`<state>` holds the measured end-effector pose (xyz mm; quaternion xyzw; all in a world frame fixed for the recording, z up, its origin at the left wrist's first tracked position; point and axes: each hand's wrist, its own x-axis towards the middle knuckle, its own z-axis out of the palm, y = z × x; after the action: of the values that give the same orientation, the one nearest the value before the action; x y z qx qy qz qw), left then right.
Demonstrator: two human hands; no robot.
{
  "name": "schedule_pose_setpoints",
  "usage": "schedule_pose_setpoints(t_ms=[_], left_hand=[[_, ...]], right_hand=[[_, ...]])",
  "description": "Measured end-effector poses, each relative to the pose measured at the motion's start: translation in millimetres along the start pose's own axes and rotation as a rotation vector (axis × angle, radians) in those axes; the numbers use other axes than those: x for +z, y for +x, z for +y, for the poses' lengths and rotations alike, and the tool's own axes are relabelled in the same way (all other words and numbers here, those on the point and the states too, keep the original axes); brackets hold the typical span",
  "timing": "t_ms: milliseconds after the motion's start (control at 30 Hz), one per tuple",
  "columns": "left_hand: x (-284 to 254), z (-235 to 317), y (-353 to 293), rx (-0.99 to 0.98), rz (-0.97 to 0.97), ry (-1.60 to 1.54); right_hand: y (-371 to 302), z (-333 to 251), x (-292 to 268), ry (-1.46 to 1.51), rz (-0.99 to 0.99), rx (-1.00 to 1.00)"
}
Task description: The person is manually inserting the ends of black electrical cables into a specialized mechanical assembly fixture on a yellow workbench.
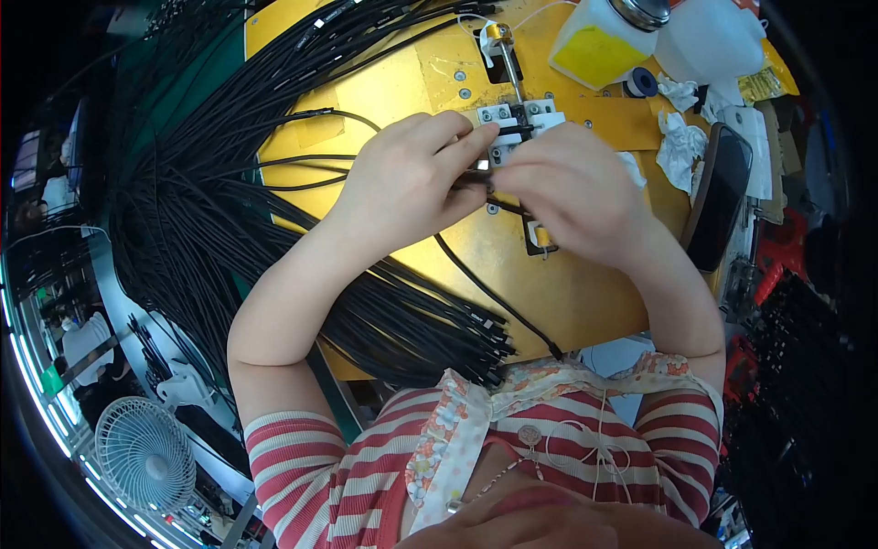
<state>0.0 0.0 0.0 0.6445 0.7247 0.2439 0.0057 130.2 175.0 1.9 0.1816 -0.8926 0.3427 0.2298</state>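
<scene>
Over the yellow work plate (585, 302), my left hand (402, 174) is closed, thumb and fingers pinched round the end of a black cable (471, 284). A small shiny metal connector (483, 166) shows between the fingertips. My right hand (578, 188) meets it from the other side, its fingers also pinched on the cable end; the exact grip is hidden behind the knuckles. Just beyond the fingertips is a white and metal clamp fixture (547, 119), with a black piece lying across its middle. A metal rod (510, 73) runs from the fixture toward the far side.
A large bundle of black cables (210, 201) spreads over the left side, with more cable ends (476, 339) near my body. At the far right are a jar with yellow contents (599, 46), a white bottle (709, 41), crumpled tissues (681, 151) and a phone (722, 192).
</scene>
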Motion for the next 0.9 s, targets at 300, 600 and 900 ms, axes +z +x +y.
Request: schedule_pose_setpoints(t_ms=[300,600,900], left_hand=[[-15,6,-6,-0.123,-0.072,-0.028],[-70,26,-2,-0.172,-0.102,-0.346],[-60,14,2,-0.197,-0.240,-0.528]], right_hand=[[-6,1,-31,0.059,-0.031,0.144],[-3,-8,-30,0.411,0.109,0.148],[-5,-5,-29,0.523,0.028,0.290]])
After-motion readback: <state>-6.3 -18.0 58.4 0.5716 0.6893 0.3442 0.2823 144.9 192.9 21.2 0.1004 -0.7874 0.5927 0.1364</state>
